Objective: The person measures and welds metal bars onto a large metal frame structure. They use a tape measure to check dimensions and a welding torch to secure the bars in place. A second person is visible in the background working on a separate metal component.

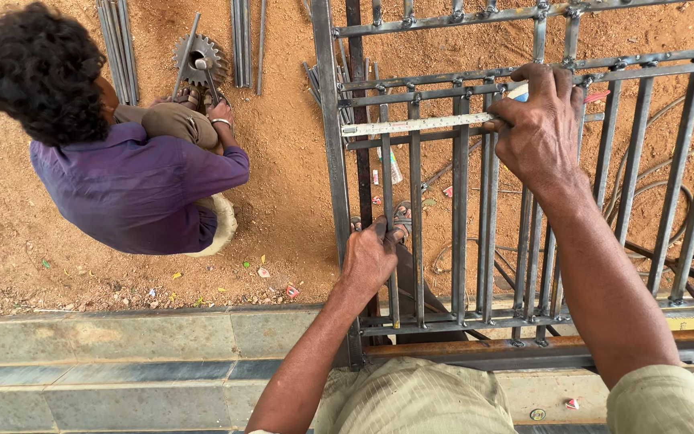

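Item one: steel grille frame, welded bars and rails, lying over bare earth with its near rail on a stone kerb. I judge it heavy, rigid, rough at the welds; best gripped round a single upright bar, away from the joints.

Item two: a crouching person in a purple shirt, well apart to the left, beside a toothed gear wheel and loose rods.

Item three: my right hand, fingers pressed together over the top rail, pinning one end of a tape.

Item four: my left hand, fingers curled shut round an upright bar.

Item five: measuring tape blade, thin, springy, light, laid flat across the bars; I'd hold it by pressing it down, as now.
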